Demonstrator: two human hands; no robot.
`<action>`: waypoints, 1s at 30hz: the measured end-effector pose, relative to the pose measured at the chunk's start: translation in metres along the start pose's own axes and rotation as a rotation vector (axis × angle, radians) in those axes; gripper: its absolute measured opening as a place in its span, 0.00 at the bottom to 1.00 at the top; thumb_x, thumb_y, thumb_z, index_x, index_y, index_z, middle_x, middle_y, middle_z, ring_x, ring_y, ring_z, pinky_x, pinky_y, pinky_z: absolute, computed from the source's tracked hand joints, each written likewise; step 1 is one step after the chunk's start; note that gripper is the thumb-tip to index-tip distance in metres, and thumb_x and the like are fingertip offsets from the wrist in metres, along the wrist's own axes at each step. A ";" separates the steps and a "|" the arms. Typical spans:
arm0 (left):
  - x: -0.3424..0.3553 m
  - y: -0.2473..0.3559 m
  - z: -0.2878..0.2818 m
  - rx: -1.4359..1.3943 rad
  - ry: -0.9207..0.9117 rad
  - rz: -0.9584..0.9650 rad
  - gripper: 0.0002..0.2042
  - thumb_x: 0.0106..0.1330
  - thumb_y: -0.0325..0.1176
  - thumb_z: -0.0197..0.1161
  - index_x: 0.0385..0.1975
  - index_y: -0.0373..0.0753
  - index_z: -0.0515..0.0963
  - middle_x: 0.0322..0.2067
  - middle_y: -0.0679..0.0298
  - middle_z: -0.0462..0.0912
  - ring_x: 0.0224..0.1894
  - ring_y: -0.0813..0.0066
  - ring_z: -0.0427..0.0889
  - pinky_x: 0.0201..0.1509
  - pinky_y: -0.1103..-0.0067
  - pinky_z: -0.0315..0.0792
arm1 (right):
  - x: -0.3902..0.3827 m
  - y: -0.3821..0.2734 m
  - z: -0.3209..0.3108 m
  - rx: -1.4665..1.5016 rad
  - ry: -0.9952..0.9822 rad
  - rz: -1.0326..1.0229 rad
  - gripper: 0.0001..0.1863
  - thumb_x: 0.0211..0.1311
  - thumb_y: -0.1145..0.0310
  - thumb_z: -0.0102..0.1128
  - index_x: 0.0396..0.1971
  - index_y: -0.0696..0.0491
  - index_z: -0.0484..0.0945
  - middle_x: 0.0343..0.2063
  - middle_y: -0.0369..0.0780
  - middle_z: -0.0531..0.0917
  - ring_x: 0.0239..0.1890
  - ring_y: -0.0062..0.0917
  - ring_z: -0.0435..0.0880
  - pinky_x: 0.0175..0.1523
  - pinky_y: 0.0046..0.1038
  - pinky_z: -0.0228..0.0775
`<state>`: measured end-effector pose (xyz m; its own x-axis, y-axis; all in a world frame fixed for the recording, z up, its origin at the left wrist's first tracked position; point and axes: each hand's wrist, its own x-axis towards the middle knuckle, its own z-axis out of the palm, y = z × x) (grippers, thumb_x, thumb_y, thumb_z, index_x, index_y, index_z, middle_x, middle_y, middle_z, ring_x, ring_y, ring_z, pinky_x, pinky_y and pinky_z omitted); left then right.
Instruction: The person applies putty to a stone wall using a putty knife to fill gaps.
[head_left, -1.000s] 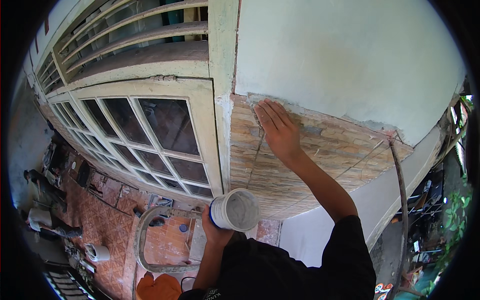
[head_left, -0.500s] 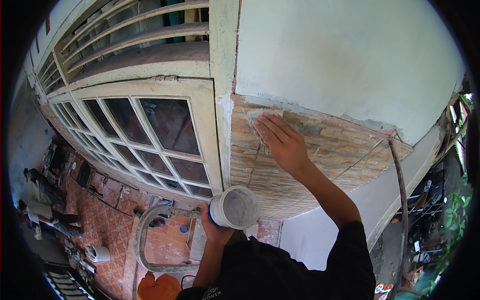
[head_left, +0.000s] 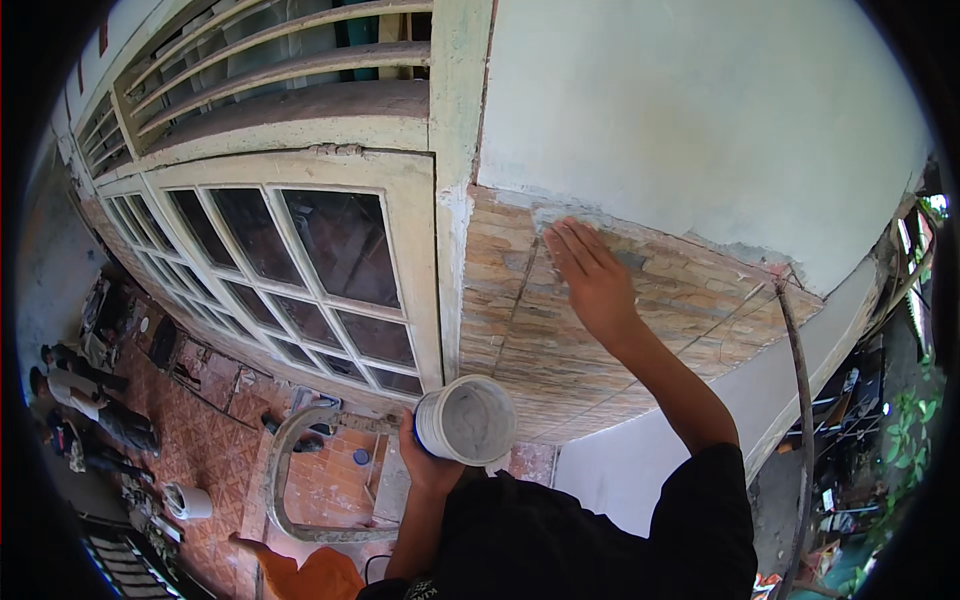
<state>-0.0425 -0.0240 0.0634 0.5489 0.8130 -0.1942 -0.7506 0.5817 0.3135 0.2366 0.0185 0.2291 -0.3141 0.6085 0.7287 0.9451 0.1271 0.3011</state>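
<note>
My left hand (head_left: pixel 432 468) grips a white plastic bucket (head_left: pixel 428 425) from below and the side, its open mouth tilted toward me. Grey-white paste (head_left: pixel 476 424) coats the inside. My right hand (head_left: pixel 598 275) presses against the upper part of a stone-patterned tile wall (head_left: pixel 500 290), fingers stretched out close together. A whitish patch shows at its fingertips; what lies under the fingers is mostly hidden. Just above the hand runs the rough joint (head_left: pixel 640 228) between the tiles and the pale painted wall (head_left: pixel 690 110).
To the left is a cream window frame (head_left: pixel 410 180) with glass panes and slats above. A grey curved ledge (head_left: pixel 280 480) stands below. Two or more people (head_left: pixel 100 405) and a white bucket (head_left: pixel 188 502) are on the tiled floor. An orange garment (head_left: pixel 315 575) shows near me. A pole (head_left: pixel 800 400) rises at right.
My right hand has slid to the right along the tile's top edge, and the whitish piece under its fingers now shows less. The orange-clad person below has shifted. The bucket stays nearly in place.
</note>
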 end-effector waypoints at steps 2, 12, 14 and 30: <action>-0.002 0.003 -0.002 0.019 -0.022 0.040 0.33 0.70 0.60 0.38 0.64 0.40 0.68 0.61 0.58 0.72 0.65 0.57 0.68 0.69 0.58 0.60 | -0.017 0.012 -0.025 0.002 -0.012 0.007 0.21 0.55 0.77 0.60 0.52 0.55 0.78 0.52 0.42 0.81 0.59 0.34 0.77 0.65 0.37 0.70; 0.018 -0.007 -0.001 -0.068 -0.037 0.016 0.33 0.70 0.60 0.38 0.63 0.41 0.68 0.61 0.59 0.72 0.65 0.57 0.69 0.68 0.58 0.61 | 0.038 -0.012 0.009 -0.003 0.034 -0.095 0.22 0.56 0.77 0.59 0.53 0.56 0.77 0.53 0.42 0.81 0.60 0.34 0.77 0.67 0.38 0.68; 0.017 -0.011 0.001 -0.066 -0.024 0.008 0.33 0.70 0.59 0.37 0.63 0.41 0.68 0.62 0.60 0.71 0.66 0.57 0.67 0.69 0.58 0.60 | 0.039 -0.012 0.024 -0.055 0.052 -0.087 0.22 0.57 0.76 0.58 0.54 0.56 0.76 0.53 0.43 0.80 0.61 0.34 0.76 0.68 0.39 0.67; 0.026 -0.017 0.001 -0.072 0.001 -0.122 0.32 0.68 0.61 0.40 0.63 0.46 0.69 0.62 0.61 0.71 0.66 0.57 0.68 0.66 0.54 0.63 | -0.064 0.058 -0.061 -0.068 -0.004 0.024 0.20 0.57 0.74 0.62 0.51 0.56 0.79 0.51 0.41 0.82 0.59 0.34 0.78 0.65 0.37 0.72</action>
<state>-0.0150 -0.0131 0.0535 0.6372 0.7363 -0.2275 -0.7029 0.6764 0.2201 0.3055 -0.0611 0.2377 -0.2913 0.6135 0.7340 0.9439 0.0595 0.3250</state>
